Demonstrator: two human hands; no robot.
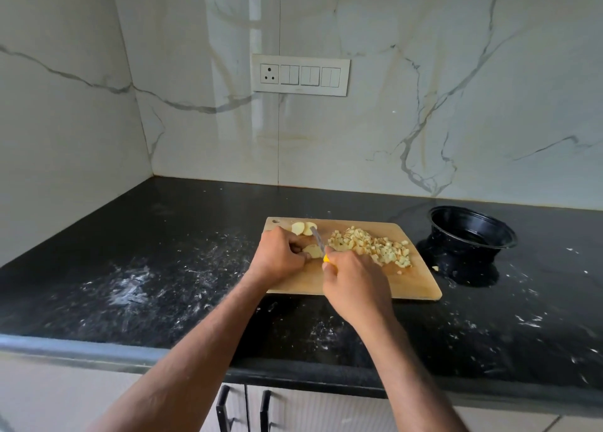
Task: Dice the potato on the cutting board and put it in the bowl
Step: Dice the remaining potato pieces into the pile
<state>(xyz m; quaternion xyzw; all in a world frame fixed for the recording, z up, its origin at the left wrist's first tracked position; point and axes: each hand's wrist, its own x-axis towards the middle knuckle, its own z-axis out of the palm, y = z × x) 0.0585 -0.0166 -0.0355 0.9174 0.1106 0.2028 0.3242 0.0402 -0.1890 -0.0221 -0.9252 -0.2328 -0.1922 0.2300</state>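
head view: knife (317, 237) blade tip away

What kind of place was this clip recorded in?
Most likely a home kitchen: a dark stone countertop set in a corner of marble-look wall tiles, a socket-and-switch panel on the wall, and cabinet doors with black handles below.

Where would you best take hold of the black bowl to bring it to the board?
Probably the black bowl by its flared rim on the near left side, nearest the cutting board: it sits upright and looks empty, and that lip gives the fingers an edge.
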